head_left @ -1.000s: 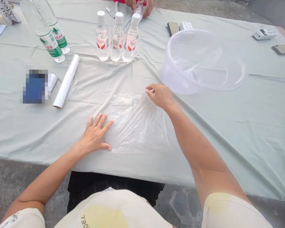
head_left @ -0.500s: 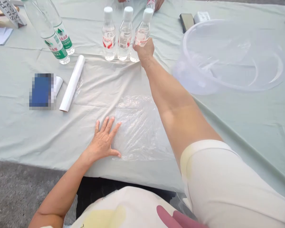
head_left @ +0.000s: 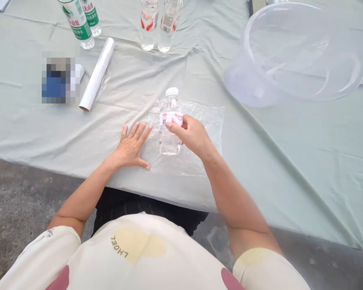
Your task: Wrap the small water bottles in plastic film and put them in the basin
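Observation:
A sheet of clear plastic wrap [head_left: 205,121] lies flat on the pale green tablecloth [head_left: 275,137] near the front edge. A small water bottle [head_left: 170,123] with a white cap and red-and-white label stands upright on the sheet. My right hand [head_left: 190,135] is wrapped round its label. My left hand [head_left: 131,147] lies flat with fingers spread, its fingertips pressing the sheet's left edge.
Two more small bottles [head_left: 159,22] stand at the back centre, two green-labelled bottles [head_left: 81,20] at the back left. A white roll of wrap [head_left: 97,73] and a blurred blue item [head_left: 57,80] lie left. A large clear plastic basin [head_left: 296,52] sits at the right.
My right hand reached to the row of bottles, took the right-hand one and brought it back onto the plastic sheet. My left hand stayed flat on the sheet's edge.

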`<state>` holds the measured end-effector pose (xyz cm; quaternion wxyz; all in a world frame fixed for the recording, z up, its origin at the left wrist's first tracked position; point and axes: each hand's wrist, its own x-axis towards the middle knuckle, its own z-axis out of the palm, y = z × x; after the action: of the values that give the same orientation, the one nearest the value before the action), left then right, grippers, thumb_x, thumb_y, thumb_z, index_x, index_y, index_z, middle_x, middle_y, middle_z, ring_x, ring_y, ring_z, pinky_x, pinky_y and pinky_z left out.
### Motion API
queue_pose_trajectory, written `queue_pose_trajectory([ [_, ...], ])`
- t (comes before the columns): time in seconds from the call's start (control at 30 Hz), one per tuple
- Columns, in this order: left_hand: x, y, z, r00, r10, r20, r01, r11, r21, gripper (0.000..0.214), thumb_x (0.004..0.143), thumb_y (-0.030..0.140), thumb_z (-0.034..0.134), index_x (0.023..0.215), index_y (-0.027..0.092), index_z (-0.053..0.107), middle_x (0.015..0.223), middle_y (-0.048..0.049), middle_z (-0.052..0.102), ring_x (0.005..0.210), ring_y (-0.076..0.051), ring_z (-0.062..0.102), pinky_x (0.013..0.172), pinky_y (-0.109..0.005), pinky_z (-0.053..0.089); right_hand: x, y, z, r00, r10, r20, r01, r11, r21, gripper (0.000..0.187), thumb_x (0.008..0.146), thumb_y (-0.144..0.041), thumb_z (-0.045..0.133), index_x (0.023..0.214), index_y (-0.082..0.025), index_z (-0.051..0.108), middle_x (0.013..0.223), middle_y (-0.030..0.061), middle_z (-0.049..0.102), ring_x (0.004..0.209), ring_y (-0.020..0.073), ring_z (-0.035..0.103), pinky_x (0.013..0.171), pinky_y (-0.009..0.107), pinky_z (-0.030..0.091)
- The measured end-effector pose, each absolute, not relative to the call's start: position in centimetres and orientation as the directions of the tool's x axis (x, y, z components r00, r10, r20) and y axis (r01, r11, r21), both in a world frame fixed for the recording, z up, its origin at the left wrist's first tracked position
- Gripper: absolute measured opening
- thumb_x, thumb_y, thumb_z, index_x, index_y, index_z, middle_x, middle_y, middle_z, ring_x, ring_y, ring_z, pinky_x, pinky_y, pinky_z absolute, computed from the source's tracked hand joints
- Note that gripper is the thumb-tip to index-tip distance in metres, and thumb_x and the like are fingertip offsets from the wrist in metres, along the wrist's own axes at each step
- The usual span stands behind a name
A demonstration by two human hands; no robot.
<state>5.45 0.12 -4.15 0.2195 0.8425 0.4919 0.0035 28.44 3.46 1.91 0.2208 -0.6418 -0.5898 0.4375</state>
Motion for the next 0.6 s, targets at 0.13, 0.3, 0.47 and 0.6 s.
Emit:
queue_pose_trajectory([
  [0.13, 5.5, 0.1, -3.8, 0.512, 0.833, -0.21, 0.83, -0.417, 0.371, 0.139, 0.06, 0.07, 0.081, 0.162, 0.022, -0.001, 0.169, -0.0199, 0.007, 0.156, -0.042, -0.001, 0.119, -0.065, -0.008, 26.4, 1.5, 0.2, -0.041, 0.943, -0.332, 0.706, -0.207, -0.677, 0.048, 0.08, -0.07, 0.06, 0.079, -0.024, 0.049, 0.079, 0.0067, 0.063, 0.064, 0.0211, 0.056, 0.053, 0.034, 0.04],
  [0.3, 5.7, -0.1, -3.4, 0.512, 0.835, -0.2, 0.827, -0.417, 0.378, 0.136, 0.06, 0.066, 0.083, 0.162, 0.023, 0.003, 0.169, -0.0209, 0.008, 0.156, -0.042, 0.0, 0.119, -0.067, -0.005, 25.8, 1.3, -0.2, -0.047, 0.965, -0.259, 0.728, -0.144, -0.67, 0.052, 0.081, -0.069, 0.06, 0.104, -0.023, 0.053, 0.088, 0.0105, 0.069, 0.073, 0.0281, 0.065, 0.054, 0.036, 0.045],
  [0.47, 5.3, -2.6, -2.0, 0.483, 0.864, -0.145, 0.808, -0.376, 0.454, 0.122, 0.072, 0.068, 0.074, 0.162, 0.023, 0.005, 0.169, -0.0198, 0.006, 0.156, -0.039, 0.001, 0.121, -0.064, 0.004, 25.8, 1.4, 0.6, -0.077, 0.958, -0.277, 0.863, -0.075, -0.5, 0.069, 0.085, -0.077, 0.05, 0.126, -0.022, 0.052, 0.089, 0.0103, 0.071, 0.076, 0.0292, 0.068, 0.06, 0.037, 0.047],
  [0.6, 5.6, -5.9, -2.0, 0.211, 0.976, -0.047, 0.882, -0.169, 0.439, 0.07, 0.09, 0.057, 0.059, 0.145, 0.017, 0.045, 0.16, -0.0216, 0.034, 0.153, -0.037, 0.022, 0.119, -0.058, 0.023, 25.5, 3.1, 1.6, -0.148, 0.987, 0.06, 0.888, 0.159, -0.431, 0.053, 0.097, -0.063, 0.041, 0.127, -0.022, 0.058, 0.111, 0.0132, 0.07, 0.096, 0.0315, 0.065, 0.07, 0.04, 0.047],
])
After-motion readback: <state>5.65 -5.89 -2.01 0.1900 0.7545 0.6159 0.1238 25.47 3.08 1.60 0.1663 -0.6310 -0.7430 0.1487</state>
